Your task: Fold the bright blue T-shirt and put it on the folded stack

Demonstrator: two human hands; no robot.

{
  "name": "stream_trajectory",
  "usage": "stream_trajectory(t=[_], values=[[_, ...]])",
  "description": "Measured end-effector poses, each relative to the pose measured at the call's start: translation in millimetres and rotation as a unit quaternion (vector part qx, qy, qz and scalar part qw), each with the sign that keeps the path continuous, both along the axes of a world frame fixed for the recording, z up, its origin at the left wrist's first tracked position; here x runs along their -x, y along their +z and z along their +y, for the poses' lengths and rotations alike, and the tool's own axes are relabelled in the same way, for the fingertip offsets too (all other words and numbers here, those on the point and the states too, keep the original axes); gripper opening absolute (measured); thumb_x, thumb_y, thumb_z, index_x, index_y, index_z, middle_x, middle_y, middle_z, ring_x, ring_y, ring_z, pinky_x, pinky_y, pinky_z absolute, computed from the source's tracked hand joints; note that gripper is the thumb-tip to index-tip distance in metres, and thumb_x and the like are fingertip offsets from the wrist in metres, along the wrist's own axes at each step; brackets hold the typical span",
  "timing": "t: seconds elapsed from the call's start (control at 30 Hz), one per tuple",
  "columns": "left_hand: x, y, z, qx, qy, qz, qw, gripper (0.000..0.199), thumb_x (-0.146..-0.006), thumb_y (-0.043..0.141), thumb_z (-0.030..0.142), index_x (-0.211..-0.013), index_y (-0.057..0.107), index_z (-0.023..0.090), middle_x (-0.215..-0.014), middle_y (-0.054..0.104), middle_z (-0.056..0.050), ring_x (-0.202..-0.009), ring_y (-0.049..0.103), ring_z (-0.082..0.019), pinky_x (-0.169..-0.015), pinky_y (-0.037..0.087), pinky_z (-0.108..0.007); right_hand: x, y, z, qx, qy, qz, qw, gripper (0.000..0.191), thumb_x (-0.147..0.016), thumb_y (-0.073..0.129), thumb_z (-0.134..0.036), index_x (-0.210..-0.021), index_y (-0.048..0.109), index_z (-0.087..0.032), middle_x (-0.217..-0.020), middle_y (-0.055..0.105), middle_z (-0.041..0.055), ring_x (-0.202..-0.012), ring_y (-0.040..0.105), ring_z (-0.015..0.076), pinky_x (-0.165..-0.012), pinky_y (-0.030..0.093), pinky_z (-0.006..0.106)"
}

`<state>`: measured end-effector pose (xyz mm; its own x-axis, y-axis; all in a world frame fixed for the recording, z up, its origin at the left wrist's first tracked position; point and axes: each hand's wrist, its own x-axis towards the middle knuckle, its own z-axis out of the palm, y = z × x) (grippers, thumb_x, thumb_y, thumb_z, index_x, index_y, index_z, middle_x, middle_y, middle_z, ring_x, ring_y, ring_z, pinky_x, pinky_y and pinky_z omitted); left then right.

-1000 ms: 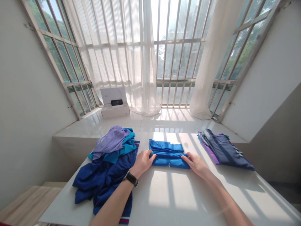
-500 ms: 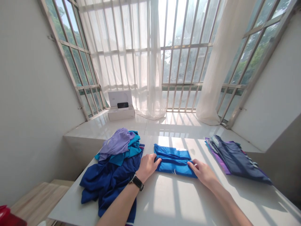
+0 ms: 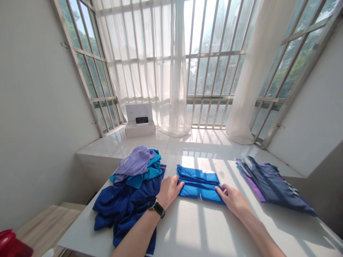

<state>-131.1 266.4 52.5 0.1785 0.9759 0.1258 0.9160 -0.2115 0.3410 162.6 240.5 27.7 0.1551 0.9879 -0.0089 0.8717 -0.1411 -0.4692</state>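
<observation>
A bright blue garment lies folded into a flat band on the white table. My left hand grips its left end, and my right hand holds its right end with the fingertips on the fold. Left of it is a loose heap of clothes in navy, teal and lilac, touching my left wrist. A folded stack of navy and purple clothing lies to the right, apart from my right hand.
Beyond the table is a glossy tiled ledge holding a white open box with a black phone-like object. Sheer curtains hang over barred windows. A wooden bench and a red object sit low on the left.
My view has drifted, so the table and clothes sit further right and lower in the picture. Both hands stay on the blue garment's ends, and nothing else has visibly moved.
</observation>
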Motion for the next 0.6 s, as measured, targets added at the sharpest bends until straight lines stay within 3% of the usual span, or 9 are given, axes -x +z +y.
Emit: stream_trajectory(t=[0.23,0.37,0.6], values=[[18.0,8.4,0.3,0.025,-0.047,-0.02,0.998,0.027,-0.094,0.06,0.046,-0.089,0.071,0.022,-0.087,0.076,-0.006,-0.086,0.071,-0.024,-0.067,0.04,-0.027,0.7,-0.9,-0.3,0.003,-0.001,-0.014,1.0,0.041,-0.093,0.039,-0.058,-0.07,0.048,-0.026,-0.074,0.07,0.005,-0.073,0.066,0.024,-0.064,0.042,0.032],[25.5,11.5,4.6,0.039,-0.038,-0.021,0.998,0.023,-0.091,0.065,0.042,-0.086,0.073,0.021,-0.089,0.077,-0.006,-0.087,0.071,-0.024,-0.067,0.04,-0.026,0.8,-1.3,-0.1,0.005,0.003,-0.017,1.0,0.041,-0.093,0.038,-0.058,-0.07,0.048,-0.026,-0.074,0.07,0.0045,-0.073,0.066,0.0236,-0.065,0.042,0.032],[28.2,14.1,8.7,0.045,-0.032,-0.019,0.998,0.033,-0.096,0.058,0.043,-0.078,0.074,0.02,-0.079,0.076,-0.007,-0.078,0.07,-0.021,-0.063,0.038,-0.026,-0.9,-3.5,0.5,0.002,0.002,-0.016,1.0,0.041,-0.093,0.039,-0.059,-0.07,0.049,-0.026,-0.073,0.07,0.0034,-0.072,0.065,0.0231,-0.064,0.042,0.031]])
